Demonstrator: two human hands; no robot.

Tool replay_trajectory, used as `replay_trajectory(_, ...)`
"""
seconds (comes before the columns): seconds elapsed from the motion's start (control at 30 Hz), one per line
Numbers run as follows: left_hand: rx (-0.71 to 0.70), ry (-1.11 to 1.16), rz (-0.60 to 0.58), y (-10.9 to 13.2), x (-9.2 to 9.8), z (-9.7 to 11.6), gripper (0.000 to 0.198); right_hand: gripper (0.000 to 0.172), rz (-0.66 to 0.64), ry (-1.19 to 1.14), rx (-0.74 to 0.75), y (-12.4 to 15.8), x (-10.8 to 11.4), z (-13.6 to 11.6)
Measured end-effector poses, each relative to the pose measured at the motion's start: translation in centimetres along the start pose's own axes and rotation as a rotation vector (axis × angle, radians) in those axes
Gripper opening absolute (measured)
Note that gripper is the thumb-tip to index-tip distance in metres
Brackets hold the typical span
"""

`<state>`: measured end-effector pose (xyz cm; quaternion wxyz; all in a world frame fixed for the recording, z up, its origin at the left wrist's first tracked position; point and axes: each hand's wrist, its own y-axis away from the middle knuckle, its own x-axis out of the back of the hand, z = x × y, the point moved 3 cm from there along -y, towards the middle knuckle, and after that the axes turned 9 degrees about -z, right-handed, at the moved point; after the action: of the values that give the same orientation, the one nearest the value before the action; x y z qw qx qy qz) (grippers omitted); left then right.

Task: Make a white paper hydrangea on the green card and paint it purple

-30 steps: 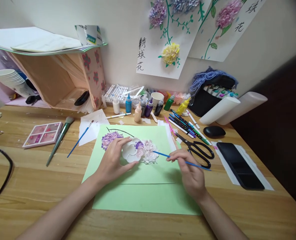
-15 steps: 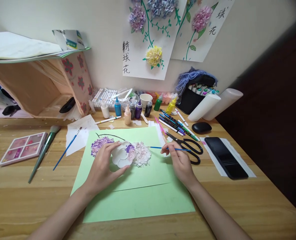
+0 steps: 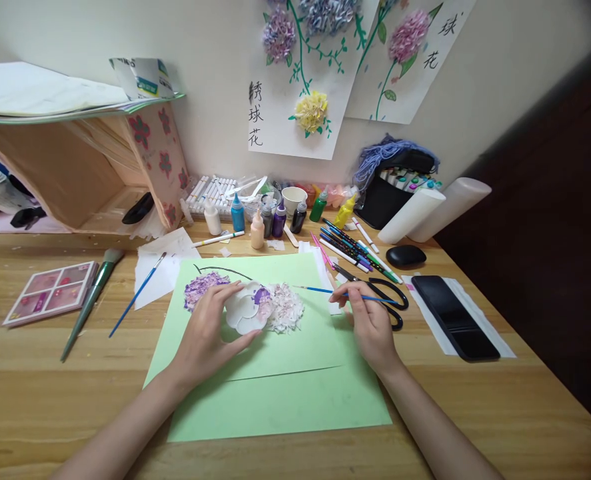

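My left hand [image 3: 208,330] grips a white flower-shaped paint palette [image 3: 242,313] between thumb and fingers. Purple and pale pink paint lie in its wells. My right hand [image 3: 370,320] pinches a thin blue paintbrush [image 3: 320,290], its tip pointing left, just off the right side of a white, faintly pink paper-scrap flower [image 3: 286,308]. Partly behind my left hand is a purple and pink flower [image 3: 202,288] of the same kind. Both flowers lie on green paper [image 3: 280,407], where a dark curved stem line is drawn above them.
Black-handled scissors [image 3: 390,293] lie just beyond my right hand, near several pens [image 3: 348,247]. A phone [image 3: 455,319] rests on tissue at right. Paint bottles [image 3: 278,220] line the back. Left are another blue brush [image 3: 138,293], a large green brush [image 3: 92,300] and a pink palette case [image 3: 50,291].
My right hand has drawn back to the right with the paintbrush, its tip moving away from the white flower. My left hand still holds the palette in nearly the same place.
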<state>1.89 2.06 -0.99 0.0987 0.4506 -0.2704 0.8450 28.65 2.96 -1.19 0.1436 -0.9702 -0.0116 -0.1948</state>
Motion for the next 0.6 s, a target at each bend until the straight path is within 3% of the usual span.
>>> replay_trajectory(0.1,-0.001,0.006,0.0,0.0,0.0,0.0,0.064,0.033,-0.058,0.029,0.004,0.0,-0.1,-0.1)
replay_trajectory(0.23,0.011,0.011,-0.002,0.0,0.1,0.0,0.065,0.032,0.007,0.008,0.004,0.1,0.3,0.0)
replay_trajectory(0.4,0.015,0.014,-0.007,0.0,0.0,0.1,0.064,0.032,-0.037,0.007,-0.007,0.1,0.3,0.0)
replay_trajectory(0.53,0.016,0.019,-0.013,0.0,0.1,0.2,0.064,0.028,0.072,-0.082,0.105,0.7,0.3,-1.0)
replay_trajectory(0.6,0.012,0.026,-0.014,0.1,0.1,0.2,0.065,0.027,0.02,-0.148,0.182,1.2,-0.1,-1.6)
